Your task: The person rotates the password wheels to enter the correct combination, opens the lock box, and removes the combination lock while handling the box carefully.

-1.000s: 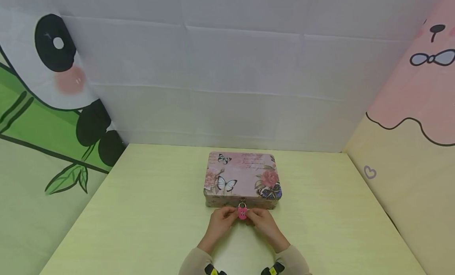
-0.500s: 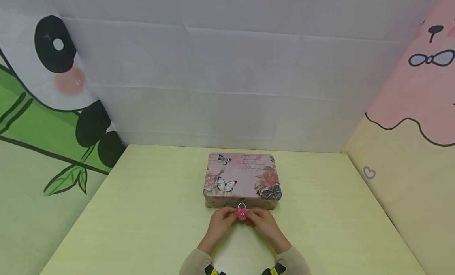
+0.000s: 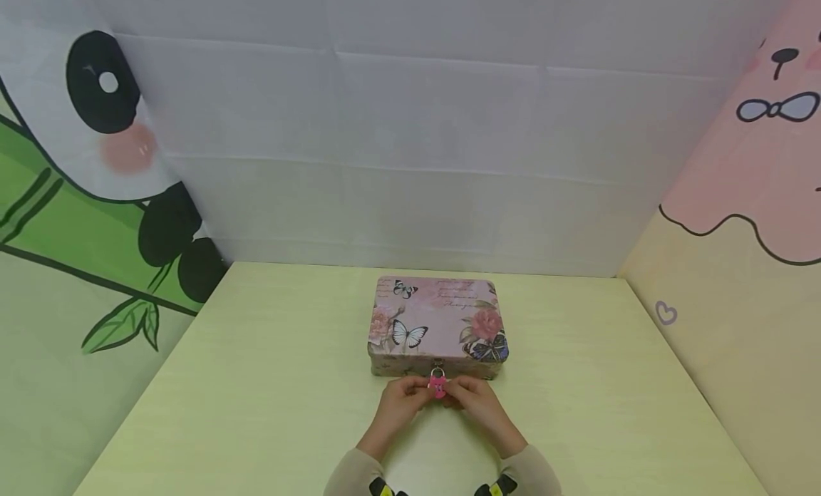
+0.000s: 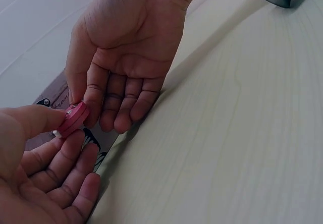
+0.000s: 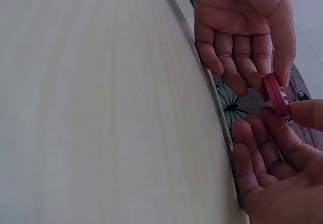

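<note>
The left hand [image 3: 398, 405] and right hand [image 3: 478, 403] pinch one pink padlock [image 3: 438, 387], apparently hooked to one box [image 3: 441, 321].

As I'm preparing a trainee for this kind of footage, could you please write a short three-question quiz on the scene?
1. What do the left hand and right hand both hold?
2. What is printed on top of the box?
A. Cars
B. Butterflies
C. Stripes
3. True or false: the box is closed.

Key:
1. The pink padlock.
2. B.
3. True.
</note>
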{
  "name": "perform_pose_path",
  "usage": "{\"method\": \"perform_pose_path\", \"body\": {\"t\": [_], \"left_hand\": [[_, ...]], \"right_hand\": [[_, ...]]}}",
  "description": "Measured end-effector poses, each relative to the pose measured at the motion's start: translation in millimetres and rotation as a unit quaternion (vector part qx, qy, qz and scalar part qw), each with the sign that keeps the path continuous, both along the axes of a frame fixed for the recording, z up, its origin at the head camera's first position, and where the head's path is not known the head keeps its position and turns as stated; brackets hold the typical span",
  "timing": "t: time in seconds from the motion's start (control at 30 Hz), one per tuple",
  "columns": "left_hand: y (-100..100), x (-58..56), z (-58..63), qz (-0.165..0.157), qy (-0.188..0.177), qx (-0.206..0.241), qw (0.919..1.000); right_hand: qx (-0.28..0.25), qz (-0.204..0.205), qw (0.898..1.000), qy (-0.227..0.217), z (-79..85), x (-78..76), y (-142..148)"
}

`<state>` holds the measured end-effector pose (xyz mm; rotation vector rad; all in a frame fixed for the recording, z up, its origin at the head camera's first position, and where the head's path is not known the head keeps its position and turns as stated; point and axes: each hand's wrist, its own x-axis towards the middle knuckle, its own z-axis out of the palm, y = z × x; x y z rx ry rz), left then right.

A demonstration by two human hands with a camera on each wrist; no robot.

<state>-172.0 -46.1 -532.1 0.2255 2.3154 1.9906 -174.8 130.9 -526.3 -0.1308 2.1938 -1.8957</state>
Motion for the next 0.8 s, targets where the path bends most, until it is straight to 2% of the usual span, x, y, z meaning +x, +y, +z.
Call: {"method": "perform_pose_path", "body": {"t": [0.5, 0.8], "left_hand": [[1.3, -1.5, -0.2, -0.022, -0.001, 0.006, 0.9997], [2.0, -0.8, 2.0, -0.019, 0.015, -0.026, 0.9994]], "right_hand": [[-0.011, 0.010, 1.000, -0.001, 3.8, 2.9, 0.1], [-0.005, 0.004, 1.000, 0.005, 6.1, 4.9, -1.6]]}}
